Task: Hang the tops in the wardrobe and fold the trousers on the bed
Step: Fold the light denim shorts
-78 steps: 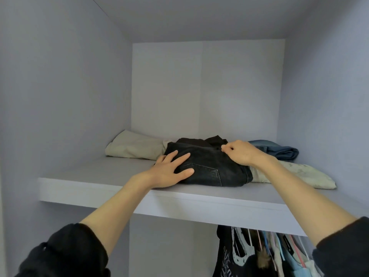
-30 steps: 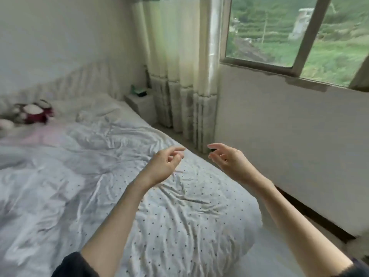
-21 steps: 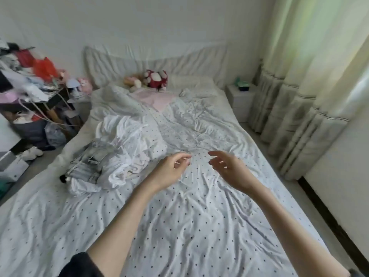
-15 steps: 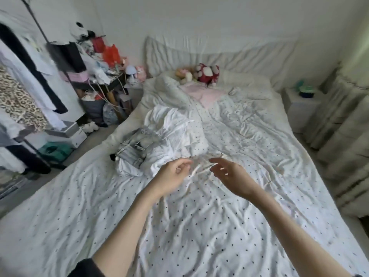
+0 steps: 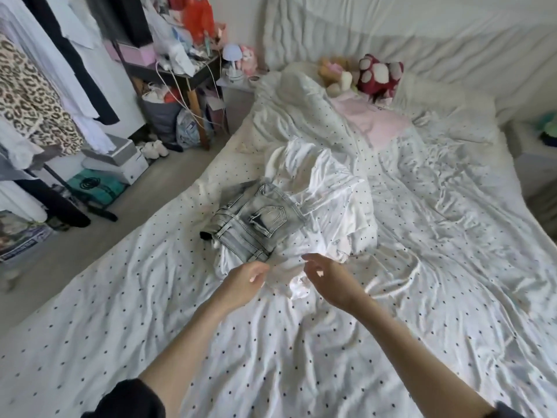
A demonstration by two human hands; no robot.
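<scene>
Two garments heaped on the bed (image 5: 301, 357), just beyond the fingers.
Pale grey jeans (image 5: 256, 220) lie crumpled just past the left hand (image 5: 245, 280) fingertips, atop a white top (image 5: 328, 212); both hands hover loosely curled, holding nothing; right hand (image 5: 327, 277) beside the white cloth; plush toys (image 5: 376, 75) far beyond.

Jeans (image 5: 256, 220) on bed (image 5: 422, 312) — hands (image 5: 245, 282) above
</scene>
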